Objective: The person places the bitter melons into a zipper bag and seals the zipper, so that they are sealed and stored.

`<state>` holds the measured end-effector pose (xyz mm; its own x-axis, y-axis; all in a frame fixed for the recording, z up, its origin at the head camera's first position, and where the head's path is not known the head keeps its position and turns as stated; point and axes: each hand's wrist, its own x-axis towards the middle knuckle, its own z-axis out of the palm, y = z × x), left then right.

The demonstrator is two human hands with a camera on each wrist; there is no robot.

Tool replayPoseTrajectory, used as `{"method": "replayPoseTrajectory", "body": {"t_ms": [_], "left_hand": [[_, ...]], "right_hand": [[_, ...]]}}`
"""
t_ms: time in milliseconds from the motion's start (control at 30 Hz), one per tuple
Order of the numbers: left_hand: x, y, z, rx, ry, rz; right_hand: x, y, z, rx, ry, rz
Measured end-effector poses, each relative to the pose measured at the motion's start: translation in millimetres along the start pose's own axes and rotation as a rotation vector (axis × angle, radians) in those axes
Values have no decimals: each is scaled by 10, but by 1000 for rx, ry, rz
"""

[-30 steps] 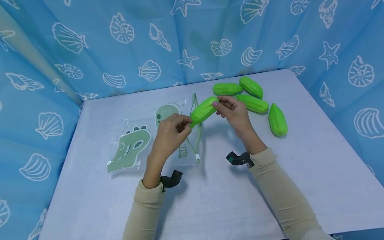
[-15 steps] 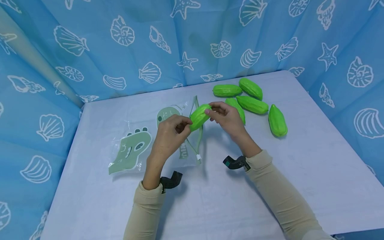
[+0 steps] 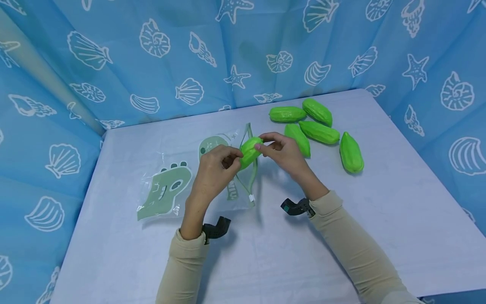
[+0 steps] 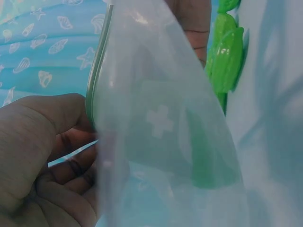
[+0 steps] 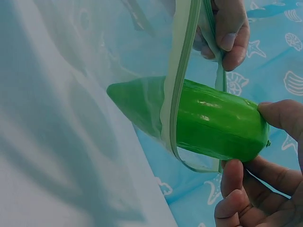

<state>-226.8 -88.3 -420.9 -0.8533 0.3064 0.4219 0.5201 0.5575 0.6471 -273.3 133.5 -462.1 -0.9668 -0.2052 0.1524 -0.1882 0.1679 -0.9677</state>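
The right hand [image 3: 282, 153] pinches the blunt end of a glossy green ridged plastic gourd [image 3: 249, 152] between thumb and fingertips; its pointed end is already past the green zip strip, inside the clear plastic zip bag printed with a green dinosaur [image 3: 167, 188]; the right wrist view shows roughly half of that gourd through the opening and half still outside, on the fingers' side. The left hand [image 3: 213, 173] sits just left of that grip, thumb and fingers clenched on the bag's rim, holding the mouth lifted off the pale lilac table [image 3: 379, 219]; the rest of the bag lies flat on the table, down and to the left of the left hand.

Count them; one gourd in the grip, four more loose gourds [image 3: 319, 131] lying in a cluster just beyond and to the right of the right hand; five in all; one bag. The nearest loose one lies right beside the right hand's knuckles; the farthest lies apart to the right. Blue shell-printed curtain [image 3: 152, 55] hangs behind.
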Motion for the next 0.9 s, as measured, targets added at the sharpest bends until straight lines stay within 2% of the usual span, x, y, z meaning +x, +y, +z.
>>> {"method": "replayPoseTrajectory", "body": {"t_ms": [300,567,900], "left_hand": [[-7,-10,0,8,9,10],[-11,-29,13,5,18,33],[-7,-35,12,8,18,31]], "right_hand": [[-21,14,45,-13,-26,0],[-18,30,89,-96,-43,6],[-21,69,139,-137,-72,-29]]}}
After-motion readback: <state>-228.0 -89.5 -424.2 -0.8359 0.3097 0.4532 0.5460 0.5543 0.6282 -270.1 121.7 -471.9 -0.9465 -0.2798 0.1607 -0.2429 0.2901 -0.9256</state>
